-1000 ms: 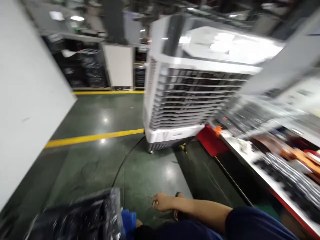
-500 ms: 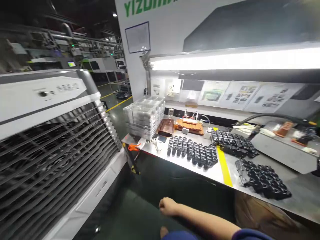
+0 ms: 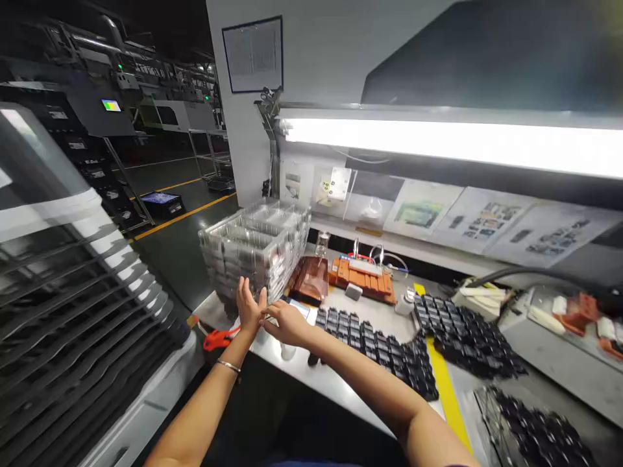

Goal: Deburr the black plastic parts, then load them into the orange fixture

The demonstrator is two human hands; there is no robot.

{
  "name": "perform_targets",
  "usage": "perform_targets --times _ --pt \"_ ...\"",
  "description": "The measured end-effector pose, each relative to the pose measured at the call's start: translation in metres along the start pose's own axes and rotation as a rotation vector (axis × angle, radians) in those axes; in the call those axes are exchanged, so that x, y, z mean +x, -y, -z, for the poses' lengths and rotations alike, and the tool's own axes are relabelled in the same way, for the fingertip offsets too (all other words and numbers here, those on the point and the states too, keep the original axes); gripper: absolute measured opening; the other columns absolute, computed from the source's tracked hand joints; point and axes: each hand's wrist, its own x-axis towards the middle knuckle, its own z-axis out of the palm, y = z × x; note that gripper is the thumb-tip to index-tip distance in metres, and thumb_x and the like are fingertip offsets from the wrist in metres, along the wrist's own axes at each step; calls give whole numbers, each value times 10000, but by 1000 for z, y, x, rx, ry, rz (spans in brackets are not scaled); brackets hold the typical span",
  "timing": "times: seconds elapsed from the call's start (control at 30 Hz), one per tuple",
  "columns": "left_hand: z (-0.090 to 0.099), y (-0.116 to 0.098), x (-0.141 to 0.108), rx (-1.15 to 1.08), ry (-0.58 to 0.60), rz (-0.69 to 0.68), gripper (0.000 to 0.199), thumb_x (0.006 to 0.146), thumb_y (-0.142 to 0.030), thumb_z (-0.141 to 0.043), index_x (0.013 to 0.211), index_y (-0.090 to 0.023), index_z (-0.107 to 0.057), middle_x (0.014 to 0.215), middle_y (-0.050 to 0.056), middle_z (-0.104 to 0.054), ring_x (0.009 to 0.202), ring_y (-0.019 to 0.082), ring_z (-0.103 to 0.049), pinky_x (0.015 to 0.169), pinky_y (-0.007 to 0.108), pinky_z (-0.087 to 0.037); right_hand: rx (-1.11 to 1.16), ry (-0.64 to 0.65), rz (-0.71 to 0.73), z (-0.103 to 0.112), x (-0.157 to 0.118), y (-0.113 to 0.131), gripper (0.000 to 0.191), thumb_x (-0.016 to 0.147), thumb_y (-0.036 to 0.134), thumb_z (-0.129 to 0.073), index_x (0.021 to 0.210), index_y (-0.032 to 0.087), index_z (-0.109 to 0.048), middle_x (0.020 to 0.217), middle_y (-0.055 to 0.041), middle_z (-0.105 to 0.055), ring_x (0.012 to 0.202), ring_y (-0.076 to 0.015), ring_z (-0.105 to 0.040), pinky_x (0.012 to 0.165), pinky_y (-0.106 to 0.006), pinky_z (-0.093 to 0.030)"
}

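My left hand (image 3: 250, 307) is raised at the front of a stack of clear plastic trays (image 3: 243, 256), its fingers apart and pointing up. Beside it on the right is my right hand (image 3: 287, 322), with its fingertips close to the left palm; whether it pinches something small cannot be made out. Just right of the stack sits a brown translucent box (image 3: 310, 279). Rows of black moulded parts (image 3: 374, 344) lie on the bench nearer to me. Orange-handled pliers (image 3: 219, 339) rest at the bench's left corner.
Behind the box are an orange fixture (image 3: 365, 277) and a small white bottle (image 3: 405, 301). More black parts (image 3: 467, 331) lie past a yellow tape strip (image 3: 446, 389). A large louvred cooler (image 3: 87, 311) stands close on the left. A lamp hangs above.
The view has moved closer to the tray stack. My left hand has come into view, and my right hand has risen from below the bench edge to the front of the stack.
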Motion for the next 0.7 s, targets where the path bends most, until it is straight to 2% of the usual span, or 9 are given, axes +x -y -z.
perform_targets --times 0.07,0.13,0.23,0.27,0.33,0.43,0.53,0.6,0.7 --pt "-30 -11 42 -49 -101 -32 741 899 -411 -511 1465 -63 -184 1562 253 -133 1455 353 -90 1159 569 -162 -133 -18 121 33 42 1 253 808 243 -625 1051 184 -663 1176 -111 -634 1172 -255 -510 1071 -422 -325" --pt "-55 -13 63 -85 -178 -32 706 892 -421 -531 1464 -120 -245 1567 220 -147 1442 372 -115 1139 610 -164 -328 -74 272 59 82 1 299 839 246 -582 1122 158 -623 1239 -147 -595 1206 -258 -486 1061 -425 -349" --pt "-82 -3 67 -103 -236 -17 574 886 -410 -558 1408 -239 -389 1543 121 -262 1380 354 -277 1091 631 -246 -657 -138 484 81 135 -6 390 839 312 -584 1180 123 -575 1262 -182 -576 1214 -277 -488 1026 -438 -388" --pt "-88 3 64 -99 -240 -13 561 882 -408 -568 1395 -247 -408 1529 107 -291 1361 346 -311 1080 629 -267 -735 -111 518 84 150 -9 392 823 345 -598 1147 124 -588 1212 -178 -607 1174 -282 -517 1006 -441 -399" --pt "-97 12 58 -77 -238 -2 559 876 -404 -580 1381 -222 -425 1500 116 -336 1336 341 -350 1061 620 -303 -835 -9 555 86 174 -16 317 782 392 -612 968 137 -639 987 -142 -685 984 -270 -603 912 -417 -442" --pt "-104 21 51 -26 -243 22 494 883 -385 -577 1335 -215 -475 1447 118 -409 1277 313 -429 1029 581 -369 -859 98 590 85 194 -23 212 739 365 -589 691 160 -608 677 -83 -655 686 -211 -598 723 -341 -452" --pt "-109 24 49 22 -265 35 482 886 -380 -575 1330 -218 -481 1451 118 -405 1277 310 -431 1032 573 -371 -828 111 619 88 199 -22 196 724 336 -545 629 167 -574 623 -77 -630 609 -188 -563 647 -312 -411" --pt "-112 23 48 47 -274 31 538 887 -396 -567 1381 -238 -423 1509 118 -325 1333 331 -365 1064 597 -324 -800 113 633 92 200 -19 199 726 331 -523 614 173 -563 603 -70 -621 586 -176 -548 625 -299 -391" --pt "-113 23 46 78 -270 9 708 897 -435 -512 1491 -198 -209 1591 188 -67 1437 381 -160 1128 610 -219 -739 101 638 99 203 -9 176 715 306 -528 598 178 -559 577 -50 -612 559 -154 -536 602 -273 -376"
